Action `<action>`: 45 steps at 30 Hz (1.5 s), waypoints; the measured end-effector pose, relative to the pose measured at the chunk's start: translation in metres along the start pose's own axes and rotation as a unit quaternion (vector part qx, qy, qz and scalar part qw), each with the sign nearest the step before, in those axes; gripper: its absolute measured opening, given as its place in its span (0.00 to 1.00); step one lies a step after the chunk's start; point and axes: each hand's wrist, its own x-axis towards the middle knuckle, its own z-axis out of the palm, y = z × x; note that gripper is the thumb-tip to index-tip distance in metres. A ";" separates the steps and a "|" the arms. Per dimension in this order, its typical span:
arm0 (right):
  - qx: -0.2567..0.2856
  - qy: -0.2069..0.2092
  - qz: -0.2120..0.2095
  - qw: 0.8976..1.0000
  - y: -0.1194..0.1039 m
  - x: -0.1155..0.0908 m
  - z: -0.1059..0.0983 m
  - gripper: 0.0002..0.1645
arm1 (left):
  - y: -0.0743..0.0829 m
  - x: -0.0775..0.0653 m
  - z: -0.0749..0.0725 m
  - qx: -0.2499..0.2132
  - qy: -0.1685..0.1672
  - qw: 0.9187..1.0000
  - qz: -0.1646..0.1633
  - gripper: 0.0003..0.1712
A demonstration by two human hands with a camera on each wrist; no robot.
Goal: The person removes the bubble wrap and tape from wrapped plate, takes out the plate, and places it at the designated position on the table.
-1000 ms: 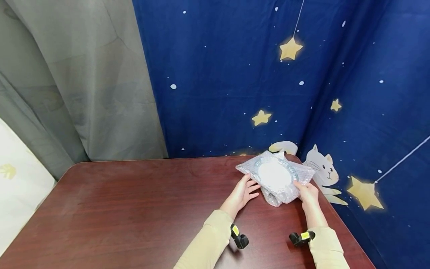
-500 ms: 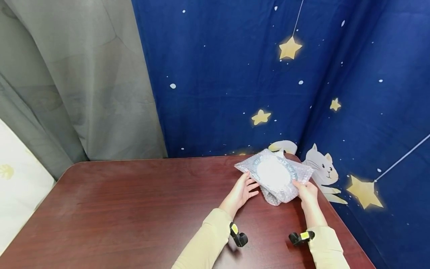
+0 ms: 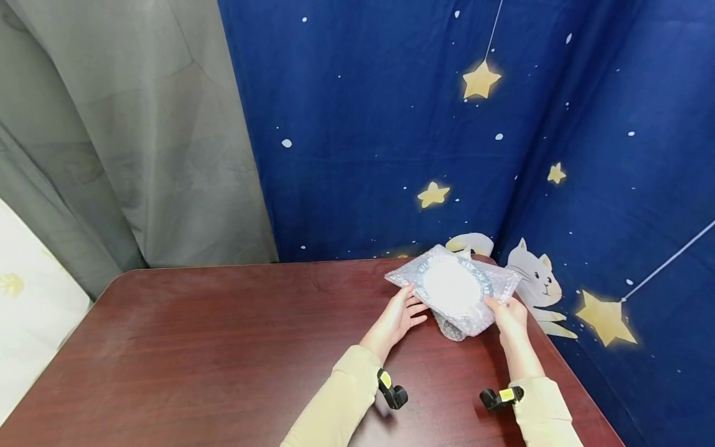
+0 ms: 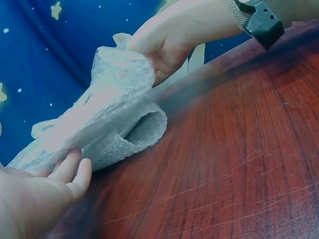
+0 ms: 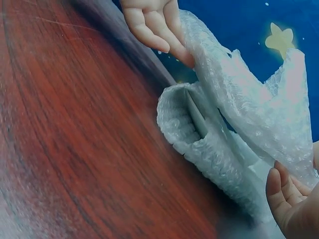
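Note:
A flat bubble-wrapped plate lies tilted between my hands at the table's far right. Its round white middle and ring of dark lettering show through the wrap. My right hand pinches the near right corner, thumb on top. At the left edge, my left hand holds the wrap with the thumb above and the other fingers spread below. Underneath, a second bubble-wrap bundle rests on the table, its rounded end gaping toward me. In the right wrist view, a gap shows between the two.
The brown wooden table has its right edge close beside my right arm. Behind it hang a blue star-patterned curtain and a grey curtain. Both sleeves carry a black wrist camera, such as the left one.
The wrapped plate has shifted slightly to the left, and my left hand has moved left with it. My right hand keeps its pinch on the corner.

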 end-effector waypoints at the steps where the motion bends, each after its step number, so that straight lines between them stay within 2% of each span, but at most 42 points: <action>1: 0.002 -0.001 -0.001 1.000 -0.001 0.000 0.000 0.32 | 0.001 -0.001 0.000 0.001 -0.001 1.000 0.001 0.39; 7: 0.008 -0.006 -0.003 1.000 -0.007 -0.004 0.000 0.34 | 0.002 -0.002 -0.002 0.005 0.000 1.000 0.010 0.37; 18: 0.002 0.003 -0.015 1.000 -0.018 -0.017 0.004 0.30 | 0.013 -0.009 -0.004 -0.002 0.017 1.000 0.022 0.30; 23: 0.003 0.005 -0.024 1.000 -0.023 -0.022 0.006 0.29 | 0.017 -0.011 -0.005 0.004 0.020 1.000 0.016 0.29; 29: -0.006 0.011 -0.039 0.999 -0.028 -0.028 0.009 0.27 | 0.023 -0.015 -0.008 0.017 0.021 0.999 0.028 0.27; 45: 0.046 0.004 -0.078 0.996 -0.038 -0.046 0.021 0.22 | 0.035 -0.031 -0.018 0.029 0.032 0.998 0.045 0.22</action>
